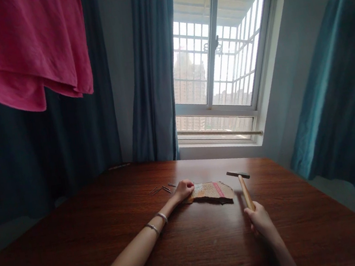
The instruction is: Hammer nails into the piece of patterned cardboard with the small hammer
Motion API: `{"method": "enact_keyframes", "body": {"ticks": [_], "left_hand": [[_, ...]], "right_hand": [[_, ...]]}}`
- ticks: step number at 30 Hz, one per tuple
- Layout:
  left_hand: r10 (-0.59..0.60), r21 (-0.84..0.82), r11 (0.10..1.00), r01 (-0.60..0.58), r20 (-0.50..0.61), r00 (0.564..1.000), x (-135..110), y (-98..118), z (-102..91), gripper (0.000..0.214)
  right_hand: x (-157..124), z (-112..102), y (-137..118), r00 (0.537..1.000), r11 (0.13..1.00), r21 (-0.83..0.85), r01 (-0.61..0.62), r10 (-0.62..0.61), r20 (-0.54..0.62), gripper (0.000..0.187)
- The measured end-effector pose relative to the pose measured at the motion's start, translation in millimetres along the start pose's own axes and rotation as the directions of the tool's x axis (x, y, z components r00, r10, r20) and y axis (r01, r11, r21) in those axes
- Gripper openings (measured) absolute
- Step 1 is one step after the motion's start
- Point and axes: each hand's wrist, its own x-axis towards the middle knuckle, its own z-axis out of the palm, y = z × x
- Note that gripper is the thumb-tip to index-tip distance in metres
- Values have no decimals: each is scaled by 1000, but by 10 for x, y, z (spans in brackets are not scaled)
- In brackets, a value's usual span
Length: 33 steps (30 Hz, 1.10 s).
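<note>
My right hand (261, 221) grips the wooden handle of a hammer (246, 191), whose dark metal head points away from me, raised above the table to the right of a flat tan board (211, 189). Speckles and a pink stripe mark the ragged-edged board, and its near edge looks dark. At the board's left end, my left hand (185, 189) is closed in a pinch. A thin upright thing that looks like a nail (193, 183) barely shows at the fingertips; the fingers hide most of it. Several loose nails (162, 189) lie just left of this hand.
The reddish-brown wooden table (188, 247) reaches back to the wall under a barred window (211, 48). Blue curtains (152, 74) hang on both sides. A pink cloth (21, 49) hangs at the upper left. Beyond the table's far left edge, a dark curtain comes close.
</note>
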Motion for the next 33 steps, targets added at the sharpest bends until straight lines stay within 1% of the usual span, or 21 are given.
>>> {"method": "enact_keyframes", "body": {"ticks": [2, 7, 11, 13, 15, 18, 25, 29, 33], "left_hand": [[15, 10, 1000, -15, 5, 1000, -3, 6, -3, 22], [36, 34, 999, -36, 1, 999, -19, 31, -20, 23], [35, 35, 999, -36, 13, 999, -16, 46, -22, 24], [28, 37, 999, -28, 10, 1000, -14, 47, -14, 24], [19, 46, 999, -19, 3, 1000, -13, 44, 1, 24], [15, 69, 997, -15, -5, 1000, -10, 39, 25, 23], [39, 109, 993, -39, 7, 999, -19, 63, 4, 21], [53, 103, 993, -54, 12, 999, -18, 50, 9, 21], [53, 125, 991, -53, 6, 999, -7, 30, 30, 20]], "right_hand": [[0, -26, 34, 999, 998, -57, 14, -16, -36, 7], [-4, -64, 71, 998, 999, 33, 8, -6, -57, 10], [7, -97, 58, 998, 1000, 11, -13, 13, -66, 8], [6, -123, 26, 998, 999, 8, -31, 32, -47, 7], [-1, -150, -11, 998, 998, 15, -64, 64, -4, 7], [-1, -179, -32, 994, 995, -14, -103, 104, 40, 6], [71, -186, 109, 997, 997, -25, -79, 79, 1, 4], [101, -208, 180, 998, 995, -82, -54, 55, 8, 2], [137, -214, 226, 996, 987, -136, -85, 89, 25, 1]]}}
